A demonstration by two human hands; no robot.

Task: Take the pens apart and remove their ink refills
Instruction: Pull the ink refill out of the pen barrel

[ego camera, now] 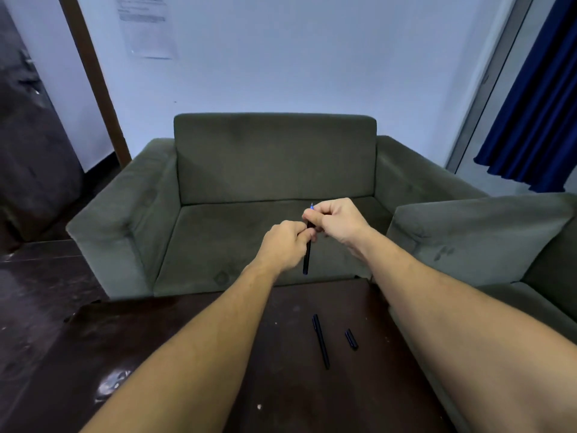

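Note:
Both my hands hold one black pen [307,257] upright above the far edge of the dark table [281,401]. My left hand [285,245] grips its barrel around the middle. My right hand [337,223] pinches the upper end, where a blue tip [311,206] sticks out above my fingers. The lower barrel hangs free below my left hand. On the table lie a second black pen [321,340], whole and capped, and a short black cap [352,339] to its right.
A grey-green sofa [274,170] stands right behind the table, with another sofa's arm [474,235] at the right. A wooden door frame [93,76] is at the left and a blue curtain [537,104] at the far right.

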